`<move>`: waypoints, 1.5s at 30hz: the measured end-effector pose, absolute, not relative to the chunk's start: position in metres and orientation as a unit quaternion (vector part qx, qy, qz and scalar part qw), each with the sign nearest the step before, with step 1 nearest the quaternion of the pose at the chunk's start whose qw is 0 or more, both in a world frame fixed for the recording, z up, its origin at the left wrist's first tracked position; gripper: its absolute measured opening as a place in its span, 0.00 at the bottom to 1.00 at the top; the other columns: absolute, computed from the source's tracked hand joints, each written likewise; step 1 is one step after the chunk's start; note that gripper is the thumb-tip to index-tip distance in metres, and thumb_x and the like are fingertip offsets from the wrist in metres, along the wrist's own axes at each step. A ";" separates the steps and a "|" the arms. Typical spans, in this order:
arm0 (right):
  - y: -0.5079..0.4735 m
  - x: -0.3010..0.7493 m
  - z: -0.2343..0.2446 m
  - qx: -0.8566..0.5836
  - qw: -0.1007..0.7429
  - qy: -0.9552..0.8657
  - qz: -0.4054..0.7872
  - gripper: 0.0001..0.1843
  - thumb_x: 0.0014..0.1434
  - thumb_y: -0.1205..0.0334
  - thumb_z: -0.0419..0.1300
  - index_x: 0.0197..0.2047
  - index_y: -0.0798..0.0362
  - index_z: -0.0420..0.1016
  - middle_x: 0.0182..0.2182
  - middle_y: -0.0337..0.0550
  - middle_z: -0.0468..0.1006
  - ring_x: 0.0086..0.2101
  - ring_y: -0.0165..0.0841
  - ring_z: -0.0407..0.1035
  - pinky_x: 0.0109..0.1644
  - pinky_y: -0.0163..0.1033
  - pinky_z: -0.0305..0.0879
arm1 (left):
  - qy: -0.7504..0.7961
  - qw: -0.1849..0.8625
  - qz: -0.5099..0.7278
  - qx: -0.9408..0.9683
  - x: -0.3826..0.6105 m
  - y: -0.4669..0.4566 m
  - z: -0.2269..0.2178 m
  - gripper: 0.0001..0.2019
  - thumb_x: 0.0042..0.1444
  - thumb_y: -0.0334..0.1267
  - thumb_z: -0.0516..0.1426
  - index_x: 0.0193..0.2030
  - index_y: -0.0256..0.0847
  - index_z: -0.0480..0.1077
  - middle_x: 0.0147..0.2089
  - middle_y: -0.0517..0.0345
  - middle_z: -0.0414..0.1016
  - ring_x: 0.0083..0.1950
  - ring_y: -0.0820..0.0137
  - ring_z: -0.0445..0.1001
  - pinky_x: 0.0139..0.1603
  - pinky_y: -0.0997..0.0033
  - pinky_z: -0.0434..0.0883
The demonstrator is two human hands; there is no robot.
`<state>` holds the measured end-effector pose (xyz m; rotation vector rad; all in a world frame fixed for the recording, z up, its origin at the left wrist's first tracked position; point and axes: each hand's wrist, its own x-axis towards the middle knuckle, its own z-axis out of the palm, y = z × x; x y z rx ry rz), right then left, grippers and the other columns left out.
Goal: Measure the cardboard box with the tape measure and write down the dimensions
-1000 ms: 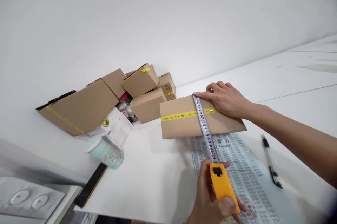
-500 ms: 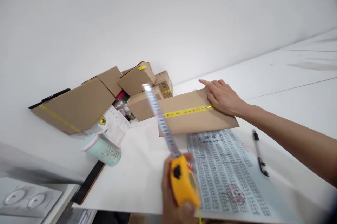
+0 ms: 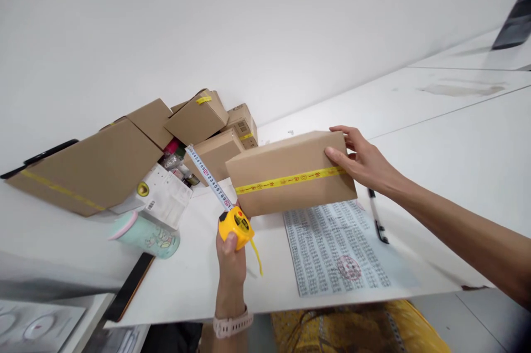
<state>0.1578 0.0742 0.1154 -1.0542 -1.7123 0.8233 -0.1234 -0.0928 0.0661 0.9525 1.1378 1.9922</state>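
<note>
The left hand (image 3: 231, 264) is wrapped around a yellow tape measure (image 3: 237, 226), thumb pressed on its case, a band (image 3: 232, 323) on the wrist. Its metal blade (image 3: 212, 182) sticks out, pointing toward the stacked cartons and free of what is being measured. The right hand (image 3: 360, 162) grips the right end of a cardboard box (image 3: 290, 154), thumb on the taped face, fingers around the far edge.

A second ago the blade lay across that face, with the right index finger at its tip; now it has swung away to the left, the right hand has shifted to a grip on the end, and the box is tipped so a narrow upper side shows. That reading across the face seems over, and the new hold looks suited to turning the box.

The box is above the counter (image 3: 194, 286), by the top of a printed sheet (image 3: 332, 248); whether it rests there, I cannot tell. A pen (image 3: 377, 220) lies right of the sheet. Farther left are a mint tumbler (image 3: 155, 239) and the stacked cartons (image 3: 95, 165) along the wall.
</note>
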 end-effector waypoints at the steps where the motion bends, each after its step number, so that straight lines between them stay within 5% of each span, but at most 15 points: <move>1: 0.076 0.161 0.112 -0.404 0.484 -0.696 0.344 0.37 0.58 0.35 0.59 0.65 0.41 0.59 0.58 0.53 0.72 0.50 0.50 0.72 0.47 0.56 0.74 | 0.439 0.327 0.754 0.364 -0.123 -0.089 0.066 0.25 0.46 0.52 0.67 0.50 0.45 0.75 0.54 0.51 0.76 0.60 0.56 0.72 0.60 0.56 0.70; 9: 0.112 0.179 0.053 -0.354 0.511 -0.686 0.378 0.35 0.60 0.42 0.61 0.64 0.45 0.57 0.58 0.53 0.71 0.54 0.45 0.70 0.55 0.54 0.70 | 0.493 0.396 0.685 0.362 -0.112 -0.047 0.051 0.27 0.46 0.51 0.67 0.49 0.38 0.72 0.47 0.48 0.76 0.48 0.61 0.75 0.52 0.57 0.72; 14: 0.107 0.187 0.042 -0.382 0.513 -0.705 0.308 0.26 0.63 0.46 0.58 0.60 0.46 0.63 0.59 0.52 0.72 0.56 0.46 0.69 0.59 0.59 0.66 | 0.513 0.370 0.678 0.374 -0.107 -0.058 0.052 0.29 0.47 0.52 0.66 0.53 0.41 0.69 0.56 0.46 0.73 0.55 0.58 0.72 0.54 0.61 0.71; 18: 0.073 0.194 0.077 -0.461 0.545 -0.652 0.257 0.23 0.64 0.45 0.56 0.58 0.46 0.68 0.53 0.51 0.77 0.47 0.46 0.73 0.49 0.56 0.72 | 0.526 0.342 0.593 0.504 -0.097 -0.100 0.070 0.35 0.46 0.50 0.68 0.59 0.43 0.65 0.60 0.43 0.71 0.60 0.52 0.68 0.56 0.60 0.70; 24: 0.016 0.208 0.114 -0.395 0.537 -0.566 0.485 0.31 0.66 0.37 0.45 0.66 0.41 0.62 0.41 0.47 0.81 0.22 0.35 0.64 0.25 0.46 0.67 | 0.543 0.517 0.298 0.591 -0.060 -0.154 0.070 0.41 0.38 0.45 0.71 0.61 0.46 0.66 0.52 0.47 0.73 0.52 0.52 0.73 0.54 0.58 0.70; 29: -0.015 0.235 0.087 -0.482 0.526 -0.530 0.458 0.25 0.59 0.42 0.62 0.57 0.38 0.75 0.27 0.38 0.72 0.22 0.32 0.60 0.25 0.42 0.63 | 0.573 0.537 0.122 0.607 -0.040 -0.164 0.041 0.27 0.47 0.45 0.66 0.56 0.51 0.72 0.41 0.56 0.75 0.39 0.64 0.72 0.39 0.71 0.67; 33: -0.029 0.264 0.055 -0.556 0.480 -0.499 0.460 0.18 0.52 0.41 0.67 0.44 0.38 0.82 0.23 0.39 0.67 0.20 0.33 0.58 0.20 0.42 0.59 | 0.549 0.550 0.075 0.625 -0.037 -0.168 0.026 0.29 0.47 0.46 0.67 0.58 0.55 0.72 0.43 0.55 0.76 0.41 0.59 0.74 0.35 0.70 0.66; 40: -0.066 0.265 0.026 -0.502 0.463 -0.526 0.506 0.09 0.53 0.43 0.64 0.34 0.35 0.78 0.20 0.40 0.69 0.17 0.37 0.61 0.20 0.46 0.63 | 0.550 0.519 0.223 0.615 -0.033 -0.169 0.011 0.55 0.44 0.39 0.68 0.76 0.54 0.44 0.62 0.45 0.71 0.59 0.46 0.72 0.57 0.51 0.68; 45: -0.082 0.221 0.030 -0.436 0.377 -0.655 0.488 0.10 0.59 0.46 0.61 0.39 0.40 0.78 0.32 0.44 0.79 0.30 0.41 0.73 0.29 0.45 0.73 | 0.541 0.512 0.220 0.630 -0.025 -0.152 0.047 0.63 0.39 0.37 0.71 0.76 0.53 0.36 0.67 0.41 0.65 0.62 0.43 0.69 0.60 0.47 0.67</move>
